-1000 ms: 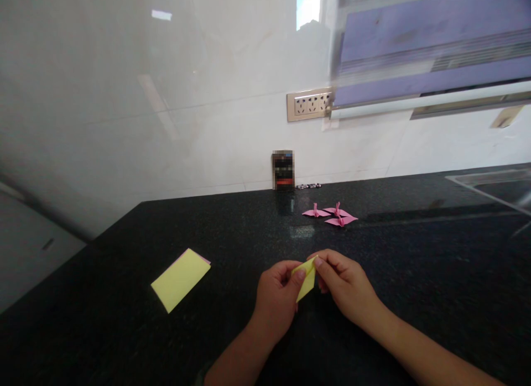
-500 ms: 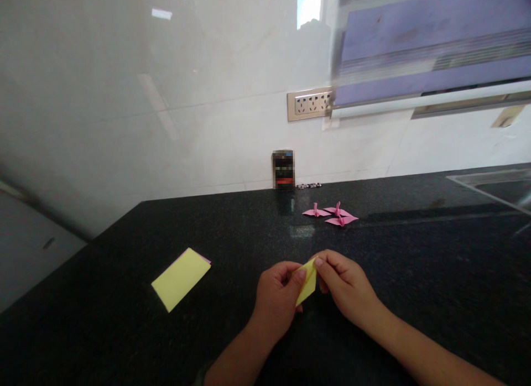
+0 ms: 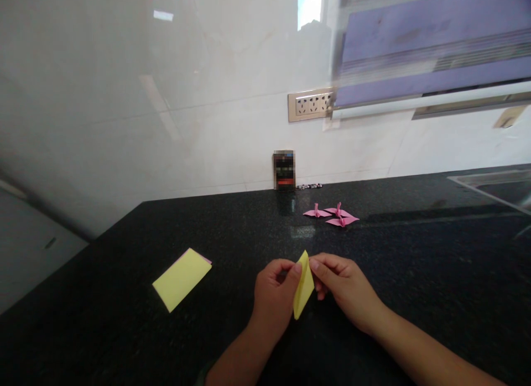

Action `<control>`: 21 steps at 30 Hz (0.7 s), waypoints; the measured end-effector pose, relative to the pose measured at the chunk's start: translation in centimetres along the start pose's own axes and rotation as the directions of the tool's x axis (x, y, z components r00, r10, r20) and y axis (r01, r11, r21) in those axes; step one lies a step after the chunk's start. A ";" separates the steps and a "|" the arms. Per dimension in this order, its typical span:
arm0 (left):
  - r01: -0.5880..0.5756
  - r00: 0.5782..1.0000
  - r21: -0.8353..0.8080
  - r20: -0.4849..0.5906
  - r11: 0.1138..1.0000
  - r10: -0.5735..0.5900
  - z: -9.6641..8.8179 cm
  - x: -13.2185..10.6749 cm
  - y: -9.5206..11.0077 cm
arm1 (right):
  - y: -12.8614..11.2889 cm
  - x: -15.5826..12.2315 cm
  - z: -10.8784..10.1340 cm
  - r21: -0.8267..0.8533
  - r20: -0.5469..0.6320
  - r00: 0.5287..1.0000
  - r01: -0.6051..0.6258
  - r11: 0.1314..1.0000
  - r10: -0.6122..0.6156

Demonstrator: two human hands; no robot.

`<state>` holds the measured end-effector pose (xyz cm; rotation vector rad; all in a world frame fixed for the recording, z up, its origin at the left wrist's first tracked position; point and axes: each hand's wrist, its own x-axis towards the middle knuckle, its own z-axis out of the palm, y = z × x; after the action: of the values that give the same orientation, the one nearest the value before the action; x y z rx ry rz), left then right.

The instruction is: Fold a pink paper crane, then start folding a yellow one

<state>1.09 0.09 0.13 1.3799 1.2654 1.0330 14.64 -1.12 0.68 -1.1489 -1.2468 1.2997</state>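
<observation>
Between my two hands is a yellow folded paper (image 3: 305, 291), held above the dark counter and shaped like a narrow diamond with a crease down it. My left hand (image 3: 274, 292) pinches its left side, thumb in front and the other fingers behind. At its upper right edge, the thumb and bent fingers of my right hand (image 3: 346, 283) are closed on the paper. Three pink paper cranes (image 3: 341, 222) sit close together on the counter beyond my hands. To the left lies a stack of paper (image 3: 182, 279), yellow on top with a pink edge showing beneath.
The black speckled counter (image 3: 232, 225) runs to a pale tiled wall. Against that wall stands a small blurred dark box (image 3: 284, 170), with a beaded strand (image 3: 310, 186) beside it. A socket panel (image 3: 311, 104) is above, and a metal-rimmed recess (image 3: 489, 193) is at right.
The yellow folded paper has turned more upright, with its point now up and more of its length showing below. My right hand has shifted slightly left along its edge.
</observation>
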 end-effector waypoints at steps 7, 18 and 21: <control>-0.027 0.999 -0.039 0.035 0.999 0.028 0.1 -0.2 0.2 | 0.2 0.0 0.1 0.050 -0.005 0.999 -0.040 0.998 0.040; 0.017 0.996 -0.098 0.094 0.995 -0.008 0.1 0.0 0.2 | -0.1 -0.1 -0.1 -0.091 -0.017 0.999 0.049 0.995 -0.051; 0.030 0.995 -0.106 0.099 0.994 -0.020 0.0 0.0 0.2 | 0.0 0.0 -0.1 -0.115 -0.022 0.998 0.053 0.992 -0.056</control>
<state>1.15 0.08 0.31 1.3128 1.1363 0.9902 14.77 -1.14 0.64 -1.1996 -1.3397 1.1830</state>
